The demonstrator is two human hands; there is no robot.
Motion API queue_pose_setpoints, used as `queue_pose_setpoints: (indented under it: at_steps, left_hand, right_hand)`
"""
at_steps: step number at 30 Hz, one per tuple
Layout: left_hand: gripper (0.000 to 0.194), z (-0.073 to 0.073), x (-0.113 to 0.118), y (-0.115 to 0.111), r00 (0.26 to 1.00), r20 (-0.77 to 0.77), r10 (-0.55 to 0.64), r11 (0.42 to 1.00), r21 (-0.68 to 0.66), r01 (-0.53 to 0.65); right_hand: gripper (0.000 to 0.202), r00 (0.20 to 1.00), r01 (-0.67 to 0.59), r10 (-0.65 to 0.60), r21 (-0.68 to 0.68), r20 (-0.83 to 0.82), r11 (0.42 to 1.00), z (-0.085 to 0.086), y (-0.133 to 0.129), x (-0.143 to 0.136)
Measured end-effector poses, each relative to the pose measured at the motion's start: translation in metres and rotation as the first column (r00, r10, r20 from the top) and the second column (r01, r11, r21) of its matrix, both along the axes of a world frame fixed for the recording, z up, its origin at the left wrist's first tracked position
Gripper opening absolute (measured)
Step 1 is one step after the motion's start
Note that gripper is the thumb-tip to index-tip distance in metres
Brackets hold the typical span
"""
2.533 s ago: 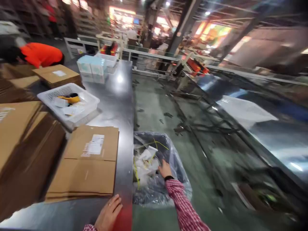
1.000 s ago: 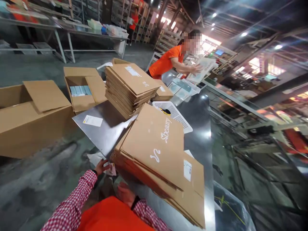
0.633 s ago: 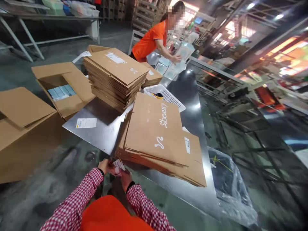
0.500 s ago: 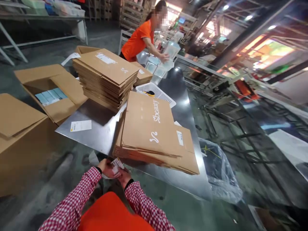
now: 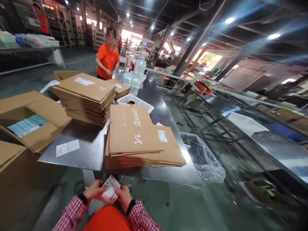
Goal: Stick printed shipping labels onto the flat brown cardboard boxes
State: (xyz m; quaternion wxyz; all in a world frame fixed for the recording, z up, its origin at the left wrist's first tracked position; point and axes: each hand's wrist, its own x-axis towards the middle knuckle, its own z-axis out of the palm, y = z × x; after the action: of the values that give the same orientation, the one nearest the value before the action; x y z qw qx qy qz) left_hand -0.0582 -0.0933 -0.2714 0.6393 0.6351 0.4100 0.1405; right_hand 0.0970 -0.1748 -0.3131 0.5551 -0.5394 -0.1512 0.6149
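- Paper slip (image 5: 111,190): thin, white, printed, creased or doubled over, with a yellow patch at its top corner; it lies at 7 o'clock from the view's centre, off the bench edge and in front of the orange apron (image 5: 108,219)
- Its visible length slants from about 1 o'clock to 7 o'clock, the yellow-marked end upward; part of the lower end is covered by fingers
- Left hand (image 5: 95,191): fingers pinched on the slip's 9 o'clock side
- Right hand (image 5: 123,195): fingers closed on its 3 o'clock side, close to the left
- Both wrists carry black bands over red-and-white checked cuffs
- Bench (image 5: 86,157): smooth, shiny metal sheet with a flat white label (image 5: 67,148) at 8 o'clock, long axis nearly 9 to 3
- Front stack (image 5: 125,134): flat brown cardboard with white lettering, at the centre; a taller stack (image 5: 84,102) stands between 9 and 10 o'clock
- Perforated white plastic basket (image 5: 145,105), at the front stack's 12 o'clock, holding a black-and-yellow object
- Open carton (image 5: 54,112) at 9 o'clock, with pale blue boxes (image 5: 27,124) packed side by side inside
- Clear crinkled plastic bag (image 5: 213,170) at 4 o'clock, a yellow strip (image 5: 191,141) in it
- Co-worker (image 5: 107,61) in an orange shirt, between 10 and 11 o'clock
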Motion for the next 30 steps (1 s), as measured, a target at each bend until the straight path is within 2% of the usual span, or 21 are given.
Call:
queue_pose_setpoints:
  at_steps: [2, 4, 7, 10, 11, 13, 16, 18, 21, 23, 25, 27, 29, 30]
  left_hand:
    - [0.053, 0.026, 0.001, -0.011, 0.997, 0.064, -0.034, 0.998, 0.050, 0.031]
    - [0.052, 0.056, 0.007, -0.019, 0.993, 0.111, -0.043, 0.992, 0.120, 0.030]
    - [0.040, 0.099, 0.018, -0.029, 0.991, 0.130, 0.042, 0.951, 0.299, -0.079]
    - [0.036, 0.130, 0.027, -0.035, 0.969, 0.171, 0.177, 0.815, 0.526, -0.242]
    - [0.038, 0.137, 0.030, -0.037, 0.958, 0.193, 0.210, 0.768, 0.574, -0.284]
    - [0.038, 0.149, 0.037, -0.039, 0.942, 0.242, 0.233, 0.710, 0.619, -0.335]
    - [0.035, 0.160, 0.052, -0.042, 0.944, 0.280, 0.176, 0.633, 0.702, -0.326]
    - [0.032, 0.162, 0.064, -0.043, 0.951, 0.273, 0.142, 0.507, 0.805, -0.307]
    - [0.027, 0.156, 0.080, -0.039, 0.955, 0.245, 0.170, 0.292, 0.913, -0.286]
    - [0.029, 0.150, 0.085, -0.036, 0.947, 0.228, 0.225, 0.202, 0.940, -0.274]
    - [0.030, 0.143, 0.086, -0.035, 0.933, 0.211, 0.290, 0.155, 0.952, -0.264]
    - [0.029, 0.140, 0.086, -0.039, 0.898, 0.227, 0.378, 0.103, 0.953, -0.284]
    - [0.029, 0.140, 0.089, -0.046, 0.861, 0.257, 0.438, 0.069, 0.946, -0.318]
    - [0.029, 0.143, 0.092, -0.049, 0.844, 0.286, 0.454, 0.065, 0.934, -0.352]
  right_hand:
    - [0.037, 0.987, -0.011, -0.015, 0.160, 0.163, 0.987, 0.034, -0.004, 0.013]
    - [0.030, 0.945, -0.070, -0.033, 0.298, 0.325, 0.952, 0.077, -0.005, 0.028]
    - [0.025, 0.895, -0.163, -0.060, 0.451, 0.442, 0.878, 0.142, -0.004, 0.045]
    - [0.022, 0.846, -0.278, -0.088, 0.575, 0.526, 0.770, 0.190, 0.000, 0.058]
    - [0.021, 0.824, -0.311, -0.105, 0.599, 0.556, 0.738, 0.201, 0.001, 0.063]
    - [0.019, 0.751, -0.376, -0.163, 0.618, 0.639, 0.691, 0.218, 0.003, 0.075]
    - [0.015, 0.559, -0.462, -0.319, 0.608, 0.765, 0.646, 0.237, 0.005, 0.101]
    - [0.016, 0.463, -0.546, -0.384, 0.598, 0.799, 0.586, 0.247, 0.005, 0.124]
    - [0.020, 0.456, -0.600, -0.489, 0.663, 0.744, 0.448, 0.262, 0.011, 0.167]
    - [0.016, 0.512, -0.483, -0.595, 0.780, 0.620, 0.398, 0.277, 0.024, 0.200]
    - [0.010, 0.529, -0.261, -0.707, 0.883, 0.469, 0.390, 0.301, 0.048, 0.234]
    - [0.016, 0.511, -0.079, -0.771, 0.914, 0.380, 0.398, 0.329, 0.084, 0.262]
    - [0.028, 0.549, -0.060, -0.725, 0.885, 0.416, 0.462, 0.352, 0.127, 0.280]
    - [0.036, 0.611, -0.114, -0.635, 0.846, 0.473, 0.521, 0.358, 0.148, 0.283]
